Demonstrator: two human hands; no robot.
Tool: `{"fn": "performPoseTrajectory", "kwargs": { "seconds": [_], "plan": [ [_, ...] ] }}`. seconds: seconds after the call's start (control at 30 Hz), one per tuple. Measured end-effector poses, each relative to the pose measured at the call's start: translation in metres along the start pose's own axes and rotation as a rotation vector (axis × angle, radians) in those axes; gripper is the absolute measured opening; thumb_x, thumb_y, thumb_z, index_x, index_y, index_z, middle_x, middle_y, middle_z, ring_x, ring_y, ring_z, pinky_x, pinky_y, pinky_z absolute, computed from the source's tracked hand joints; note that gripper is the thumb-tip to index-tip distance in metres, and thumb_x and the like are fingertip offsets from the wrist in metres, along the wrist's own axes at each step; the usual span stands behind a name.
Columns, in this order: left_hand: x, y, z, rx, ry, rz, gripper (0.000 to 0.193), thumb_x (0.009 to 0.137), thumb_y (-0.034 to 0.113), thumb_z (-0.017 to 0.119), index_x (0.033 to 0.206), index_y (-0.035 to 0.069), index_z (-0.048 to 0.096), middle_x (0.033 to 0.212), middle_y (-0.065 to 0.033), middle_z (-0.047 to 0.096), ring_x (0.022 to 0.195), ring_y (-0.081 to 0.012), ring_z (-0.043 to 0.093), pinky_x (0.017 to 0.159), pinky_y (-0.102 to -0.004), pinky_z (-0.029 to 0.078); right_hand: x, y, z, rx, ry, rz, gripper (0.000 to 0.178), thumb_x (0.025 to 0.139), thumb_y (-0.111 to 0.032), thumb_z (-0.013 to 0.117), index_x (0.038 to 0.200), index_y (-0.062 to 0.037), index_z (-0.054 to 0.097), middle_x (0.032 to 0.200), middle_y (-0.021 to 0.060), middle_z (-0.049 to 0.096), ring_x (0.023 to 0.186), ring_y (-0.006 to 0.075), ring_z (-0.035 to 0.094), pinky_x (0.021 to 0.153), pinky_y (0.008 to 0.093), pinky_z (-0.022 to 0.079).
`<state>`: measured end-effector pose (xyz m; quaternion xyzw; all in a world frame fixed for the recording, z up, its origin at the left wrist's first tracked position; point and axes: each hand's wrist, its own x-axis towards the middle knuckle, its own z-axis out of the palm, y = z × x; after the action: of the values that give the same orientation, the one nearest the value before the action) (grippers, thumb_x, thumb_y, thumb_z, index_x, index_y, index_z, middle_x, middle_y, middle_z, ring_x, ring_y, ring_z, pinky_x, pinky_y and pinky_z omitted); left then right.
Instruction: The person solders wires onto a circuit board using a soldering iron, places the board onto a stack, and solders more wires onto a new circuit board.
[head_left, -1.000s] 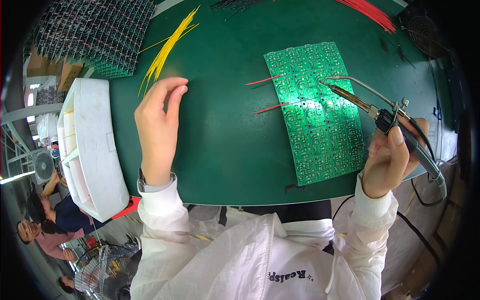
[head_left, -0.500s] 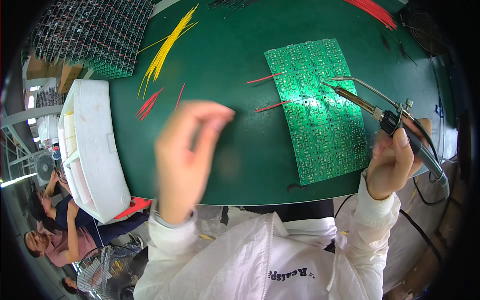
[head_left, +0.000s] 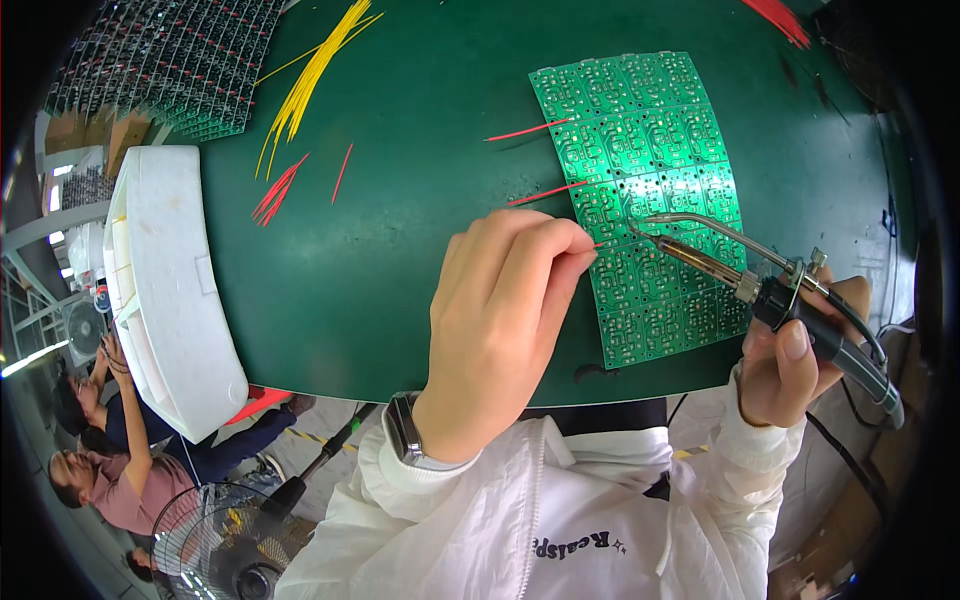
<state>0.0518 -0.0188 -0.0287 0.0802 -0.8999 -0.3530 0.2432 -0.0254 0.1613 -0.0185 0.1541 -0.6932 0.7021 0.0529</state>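
A green circuit board panel (head_left: 655, 270) lies on the green table. Two red wires (head_left: 527, 130) stick out from its left edge, one below the other. My left hand (head_left: 500, 315) is closed in a pinch at that edge, lower down, holding a third red wire (head_left: 599, 245) whose end shows past the fingertips, over the board. My right hand (head_left: 785, 375) grips a soldering iron (head_left: 820, 335) with a thin metal tube clamped alongside. Its tip is over the middle of the panel, a little right of the wire end; whether it touches I cannot tell.
Left of the panel lie a few loose red wires (head_left: 280, 192) and a yellow wire bundle (head_left: 315, 85). A white foam box (head_left: 180, 290) stands at the table's left edge, stacked boards (head_left: 165, 70) behind it. More red wires (head_left: 778, 22) lie far right. People and a fan (head_left: 230, 550) are lower left.
My left hand has moved right, from the table to the panel's edge, bringing a red wire. The soldering iron's tip has shifted slightly down and left across the panel.
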Motion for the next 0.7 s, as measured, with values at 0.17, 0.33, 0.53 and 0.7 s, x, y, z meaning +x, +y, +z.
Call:
{"fn": "performPoseTrajectory", "kwargs": {
  "seconds": [0.17,0.33,0.53,0.7],
  "plan": [
    [0.0,-0.001,0.001,0.016,-0.031,0.012,0.017,0.073,-0.01,0.067,0.087,-0.002,0.059,0.083,-0.009,0.06,0.069,-0.0175,0.059,0.06,-0.0265,0.048,-0.001,0.003,-0.002,0.029,-0.026,0.014,0.039,0.07,-0.026,0.073,0.083,-0.0019,0.045,0.052,0.0023,0.043,0.05,0.0114,0.043,0.054,0.0256,0.04],
    [0.0,-0.001,0.0,0.05,-0.032,0.037,0.018,0.073,-0.01,0.067,0.088,-0.002,0.06,0.084,-0.0086,0.061,0.07,-0.0176,0.059,0.061,-0.0263,0.049,-0.005,0.008,-0.008,-0.003,-0.052,0.007,0.041,0.069,-0.026,0.075,0.081,-0.0006,0.045,0.065,0.0025,0.041,0.056,0.0116,0.041,0.052,0.0262,0.035],
    [0.0,-0.001,0.0,0.038,-0.034,0.027,0.018,0.073,-0.01,0.067,0.087,-0.002,0.06,0.084,-0.009,0.062,0.072,-0.018,0.06,0.063,-0.0264,0.049,-0.005,0.011,-0.013,-0.056,-0.124,-0.012,0.04,0.069,-0.022,0.075,0.082,0.0004,0.045,0.072,0.0024,0.04,0.06,0.0112,0.041,0.054,0.0268,0.033],
    [-0.001,-0.002,-0.001,0.026,-0.033,0.022,0.018,0.073,-0.01,0.067,0.087,-0.002,0.06,0.084,-0.0092,0.062,0.072,-0.0182,0.06,0.064,-0.0265,0.049,-0.005,0.009,-0.01,-0.046,-0.128,0.007,0.04,0.069,-0.022,0.075,0.081,0.0003,0.045,0.071,0.0021,0.04,0.061,0.0115,0.041,0.055,0.0266,0.032]
  ]
}}
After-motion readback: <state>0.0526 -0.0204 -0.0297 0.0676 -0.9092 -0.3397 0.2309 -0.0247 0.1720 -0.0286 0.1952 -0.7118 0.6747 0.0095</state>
